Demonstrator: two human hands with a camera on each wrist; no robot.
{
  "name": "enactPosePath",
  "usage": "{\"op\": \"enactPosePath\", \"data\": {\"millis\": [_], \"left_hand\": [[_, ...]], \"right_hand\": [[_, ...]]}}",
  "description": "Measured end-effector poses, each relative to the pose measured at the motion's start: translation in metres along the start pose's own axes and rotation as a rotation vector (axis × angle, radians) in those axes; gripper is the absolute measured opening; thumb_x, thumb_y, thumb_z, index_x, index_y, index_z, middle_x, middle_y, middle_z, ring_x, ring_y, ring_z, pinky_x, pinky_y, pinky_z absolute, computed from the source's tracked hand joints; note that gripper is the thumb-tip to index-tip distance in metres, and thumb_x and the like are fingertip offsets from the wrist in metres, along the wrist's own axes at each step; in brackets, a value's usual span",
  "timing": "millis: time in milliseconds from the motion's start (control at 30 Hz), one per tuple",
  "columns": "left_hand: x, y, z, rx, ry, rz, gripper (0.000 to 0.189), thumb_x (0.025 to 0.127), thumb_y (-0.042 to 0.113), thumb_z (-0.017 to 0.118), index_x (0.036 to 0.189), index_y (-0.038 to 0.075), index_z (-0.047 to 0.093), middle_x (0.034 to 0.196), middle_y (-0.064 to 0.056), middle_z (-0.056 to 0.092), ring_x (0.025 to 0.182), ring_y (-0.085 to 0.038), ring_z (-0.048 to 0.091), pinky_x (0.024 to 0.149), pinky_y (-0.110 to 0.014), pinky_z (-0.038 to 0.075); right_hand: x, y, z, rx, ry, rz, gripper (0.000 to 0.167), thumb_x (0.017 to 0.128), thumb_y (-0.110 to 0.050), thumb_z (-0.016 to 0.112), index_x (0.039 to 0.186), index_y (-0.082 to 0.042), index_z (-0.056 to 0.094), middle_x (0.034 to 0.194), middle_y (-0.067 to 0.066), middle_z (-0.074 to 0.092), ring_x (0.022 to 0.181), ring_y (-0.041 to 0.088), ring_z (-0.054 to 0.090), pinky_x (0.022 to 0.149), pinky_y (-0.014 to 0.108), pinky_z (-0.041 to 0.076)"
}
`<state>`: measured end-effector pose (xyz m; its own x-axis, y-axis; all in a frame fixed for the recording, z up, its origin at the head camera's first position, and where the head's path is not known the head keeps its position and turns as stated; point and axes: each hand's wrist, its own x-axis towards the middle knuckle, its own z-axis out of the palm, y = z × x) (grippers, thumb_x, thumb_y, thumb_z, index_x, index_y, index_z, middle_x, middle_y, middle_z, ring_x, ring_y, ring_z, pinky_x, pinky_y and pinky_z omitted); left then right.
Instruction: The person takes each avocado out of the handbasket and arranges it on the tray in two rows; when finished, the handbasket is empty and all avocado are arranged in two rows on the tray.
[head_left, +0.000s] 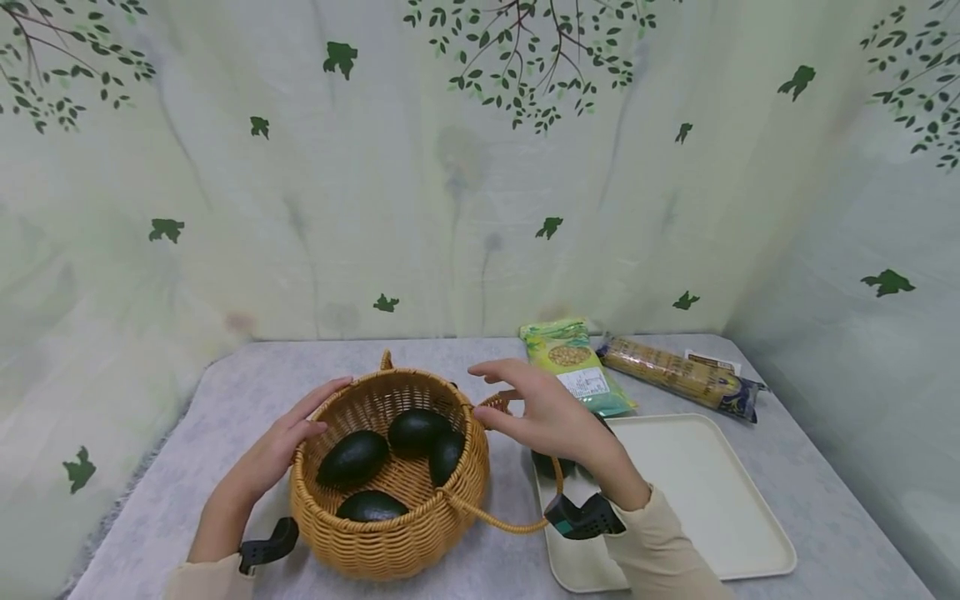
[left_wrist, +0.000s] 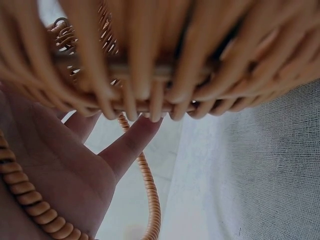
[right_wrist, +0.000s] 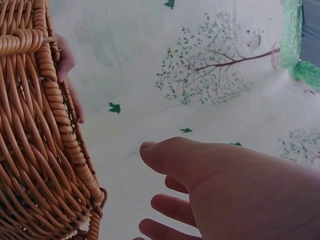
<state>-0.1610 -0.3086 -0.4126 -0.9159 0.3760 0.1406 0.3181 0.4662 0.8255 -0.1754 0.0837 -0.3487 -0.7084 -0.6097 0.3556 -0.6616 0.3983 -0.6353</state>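
A person's left grip [head_left: 276, 443] rests relaxed on the rim of a wicker basket [head_left: 390, 546] of avocados [head_left: 354, 459] on the desk [head_left: 247, 387], right grip [head_left: 547, 414] released beside it; a lopsided push could tip it.

We wear pale cream sleeves that end near the wrists; the right sleeve [head_left: 663, 537] shows soft creases in its plain cloth, and only the cuff end of the left sleeve [head_left: 213, 581] shows. On our left wrist we have a black, curved camera unit [head_left: 270, 546]. On our right wrist sits a blockier black device [head_left: 596, 518], angular at the edges, with a small teal patch [head_left: 563, 528].
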Motion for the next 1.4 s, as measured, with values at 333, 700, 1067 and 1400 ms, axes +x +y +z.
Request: {"op": "enactPosePath", "data": {"millis": [333,700,1067,1400], "left_hand": [[-0.002,-0.002,0.001,0.008,0.004,0.006,0.056,0.109,0.019,0.037,0.164,0.029,0.029,0.169,-0.011,0.026,0.136,0.016,0.028,0.104,-0.071,0.038],[0.000,0.002,-0.002,0.014,0.003,0.010,0.056,0.109,0.018,0.037,0.164,0.029,0.030,0.168,-0.010,0.028,0.137,0.011,0.031,0.104,-0.068,0.040],[0.001,0.001,0.000,0.001,0.002,-0.006,0.056,0.109,0.017,0.036,0.164,0.030,0.029,0.168,-0.011,0.027,0.148,-0.038,0.031,0.103,-0.073,0.038],[0.000,0.000,0.002,-0.002,0.003,-0.012,0.057,0.109,0.017,0.036,0.164,0.029,0.028,0.168,-0.013,0.026,0.146,-0.047,0.031,0.100,-0.073,0.041]], "right_hand": [[0.020,-0.010,0.018,0.006,-0.062,-0.017,0.048,0.099,-0.027,0.071,0.143,-0.013,0.059,0.142,0.006,0.062,0.126,0.021,0.062,0.095,0.032,0.056],[0.042,-0.023,0.025,-0.046,-0.097,-0.062,0.049,0.100,-0.031,0.070,0.144,-0.015,0.058,0.140,0.002,0.063,0.123,0.019,0.062,0.098,0.037,0.055],[0.062,-0.026,0.039,-0.036,-0.186,-0.081,0.050,0.100,-0.031,0.069,0.146,-0.013,0.057,0.142,0.003,0.062,0.115,0.011,0.064,0.090,0.021,0.054],[0.079,-0.025,0.053,-0.011,-0.248,-0.075,0.049,0.099,-0.033,0.070,0.142,-0.011,0.060,0.134,0.002,0.067,0.116,0.009,0.066,0.088,0.015,0.052]]}}
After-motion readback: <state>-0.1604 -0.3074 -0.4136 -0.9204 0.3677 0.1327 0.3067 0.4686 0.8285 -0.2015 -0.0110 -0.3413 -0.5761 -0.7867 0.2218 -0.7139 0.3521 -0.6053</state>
